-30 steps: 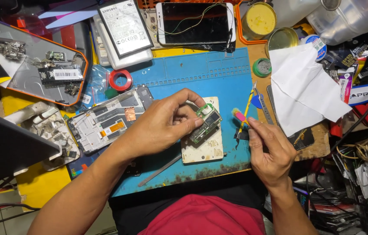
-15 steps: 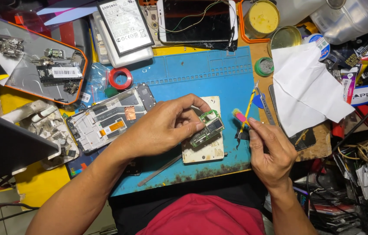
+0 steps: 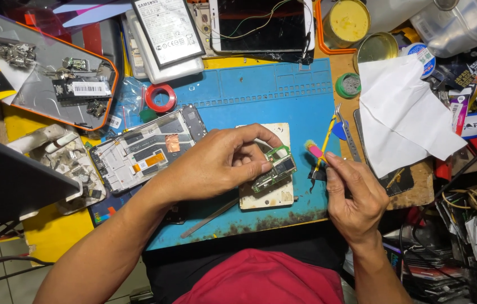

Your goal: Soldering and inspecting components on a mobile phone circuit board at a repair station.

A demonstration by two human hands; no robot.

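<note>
Red cloth point(image 3: 261, 278) fills the nearest edge at 6 o'clock, where the person's lap meets the bench. Just beyond it the blue work mat point(image 3: 300, 112) begins, its front rim stained brown.

On the mat, slightly right of centre, lies a pale square block point(image 3: 275, 194). A small green circuit board point(image 3: 275, 169) rests tilted on this block. The left hand point(image 3: 221, 163) comes in from 8 o'clock and curls over the board, thumb and fingertips pinching its left end and holding it down against the block. A thin metal tool point(image 3: 210, 217) lies flat on the mat at 7 o'clock from the block, untouched.

At 3 o'clock from the board, just beside it but apart, the right hand point(image 3: 354, 194) is closed around a small brush with a pink end point(image 3: 314, 151), thumb and forefinger pinching it so the pink tip points toward 11 o'clock. A yellow-handled tool point(image 3: 328, 132) lies on the mat just behind that tip.

At 9 o'clock from the left hand sits an opened phone frame point(image 3: 142, 149), with a red tape roll point(image 3: 160, 97) above it at 12 o'clock. White paper point(image 3: 402, 118) lies at 2 o'clock from the right hand.

Farthest away, along the top edge, rest a phone with wires on its dark screen point(image 3: 261, 25), a flat battery point(image 3: 168, 28), and a round tin of yellow paste point(image 3: 348, 21).
</note>
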